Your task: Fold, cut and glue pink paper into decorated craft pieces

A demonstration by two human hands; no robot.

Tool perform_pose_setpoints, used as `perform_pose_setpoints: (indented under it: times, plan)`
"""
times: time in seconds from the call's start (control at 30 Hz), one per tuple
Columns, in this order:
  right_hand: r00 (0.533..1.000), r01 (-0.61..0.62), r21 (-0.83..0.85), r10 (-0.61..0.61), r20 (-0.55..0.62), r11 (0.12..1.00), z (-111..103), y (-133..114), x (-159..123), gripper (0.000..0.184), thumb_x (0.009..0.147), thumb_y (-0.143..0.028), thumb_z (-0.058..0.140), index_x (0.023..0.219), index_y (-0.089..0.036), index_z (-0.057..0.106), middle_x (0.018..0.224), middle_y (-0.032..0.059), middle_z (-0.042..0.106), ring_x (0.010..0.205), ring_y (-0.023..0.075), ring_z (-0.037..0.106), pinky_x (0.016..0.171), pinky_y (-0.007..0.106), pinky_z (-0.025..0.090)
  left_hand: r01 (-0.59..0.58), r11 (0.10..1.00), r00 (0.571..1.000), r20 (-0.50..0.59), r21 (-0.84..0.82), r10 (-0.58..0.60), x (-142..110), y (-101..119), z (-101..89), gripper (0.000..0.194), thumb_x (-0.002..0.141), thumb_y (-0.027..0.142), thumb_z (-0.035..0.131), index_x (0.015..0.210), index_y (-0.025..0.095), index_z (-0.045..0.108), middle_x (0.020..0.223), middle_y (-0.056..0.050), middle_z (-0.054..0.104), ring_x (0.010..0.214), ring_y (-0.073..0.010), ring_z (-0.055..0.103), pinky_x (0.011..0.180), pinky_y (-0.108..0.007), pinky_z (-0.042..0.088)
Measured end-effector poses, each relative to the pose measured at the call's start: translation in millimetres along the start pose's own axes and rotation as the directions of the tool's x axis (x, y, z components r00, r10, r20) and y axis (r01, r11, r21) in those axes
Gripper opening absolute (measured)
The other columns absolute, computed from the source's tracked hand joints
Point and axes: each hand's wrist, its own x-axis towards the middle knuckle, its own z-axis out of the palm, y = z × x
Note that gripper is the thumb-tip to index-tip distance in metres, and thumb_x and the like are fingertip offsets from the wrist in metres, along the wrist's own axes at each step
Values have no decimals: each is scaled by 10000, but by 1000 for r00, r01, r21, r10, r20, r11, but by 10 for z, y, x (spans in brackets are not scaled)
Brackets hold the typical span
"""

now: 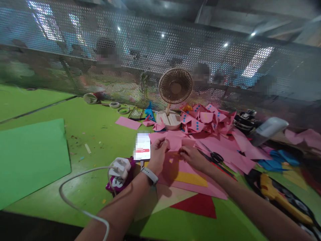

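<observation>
Pink paper [174,141] — plain-faced, matte, straight-edged — is located between left hand [157,150] and right hand [190,156], before the fan [176,86]. The left's finger and thumb are pinched at its left edge; the right's fingers are curled near its lower right corner — grip cannot be told.

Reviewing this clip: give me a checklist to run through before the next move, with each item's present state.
1. Left hand at the pink paper: ok.
2. Right hand has a firm grip: cannot tell; fingertips unclear.
3. Scissors apart from the right fingertips: ok.
4. White cable clear of the left forearm: not ok; it crosses it in this view.
5. Fan upright: ok.
</observation>
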Motion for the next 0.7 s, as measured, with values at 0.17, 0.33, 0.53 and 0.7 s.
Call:
perform_pose_setpoints:
  times: [0.17, 0.33, 0.53, 0.7]
  plan:
    - [975, -191, 655, 219, 40, 731, 24, 21, -28, 186, 839, -311, 457, 852, -148, 546, 624, -30, 584, 472, 86, 550, 427, 195, 427, 43, 999, 999, -25, 9, -43, -14, 12, 25, 301, 615, 350, 723, 821, 161, 612, 652, 25, 564, 569, -88, 518, 568, -217, 441]
    - [963, -162, 831, 268, 17, 532, -93, -97, 22, 225, 751, -372, 572, 813, -155, 569, 642, -38, 579, 442, 61, 492, 425, 190, 394, 90, 996, 995, 32, 19, -90, -46, 20, 30, 337, 634, 353, 709, 894, 173, 590, 671, 23, 577, 612, -104, 555, 615, -248, 486]
    - [943, -112, 814, 318, -93, 570, -99, -164, 116, 185, 756, -349, 575, 790, -168, 583, 609, -37, 574, 489, 87, 509, 485, 219, 429, 38, 998, 991, 128, 47, -44, -77, 9, 26, 337, 680, 336, 687, 972, 224, 560, 731, 19, 596, 598, -99, 553, 614, -281, 523]
    - [936, -55, 814, 314, -160, 578, -43, -162, 160, 182, 779, -336, 570, 834, -163, 587, 665, -14, 599, 521, 100, 532, 506, 233, 447, 63, 997, 986, 152, 44, -69, -115, 27, 54, 232, 683, 324, 692, 838, 163, 631, 811, -38, 618, 706, -130, 586, 689, -308, 534]
